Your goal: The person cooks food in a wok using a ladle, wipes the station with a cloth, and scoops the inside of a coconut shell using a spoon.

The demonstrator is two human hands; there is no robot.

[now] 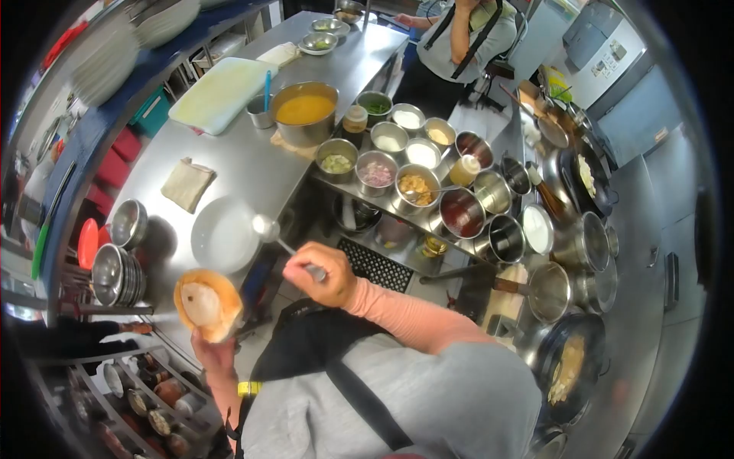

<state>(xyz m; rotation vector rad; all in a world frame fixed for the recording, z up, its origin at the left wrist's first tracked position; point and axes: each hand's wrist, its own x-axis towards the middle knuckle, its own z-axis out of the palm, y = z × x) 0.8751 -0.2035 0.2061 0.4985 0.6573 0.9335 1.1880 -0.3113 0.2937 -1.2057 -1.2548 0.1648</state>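
Observation:
My right hand [321,274] is closed around the handle of a metal spoon [265,227], whose bowl hangs over the right edge of a round white plate [225,234] on the steel counter. Below and left of the plate, my left hand [212,352] holds up a bowl-shaped orange-brown shell [208,304] from beneath. Its pale hollow faces up, with a small dark spot inside. What the shell is made of is unclear. A folded cloth [188,184] lies above the plate.
Stacked steel bowls [115,275] stand at the left. A pot of orange liquid [306,107] and a cutting board [222,95] sit at the back. Ingredient tins [376,172] fill the middle, pans of food [567,367] the right. Another person [474,42] stands behind.

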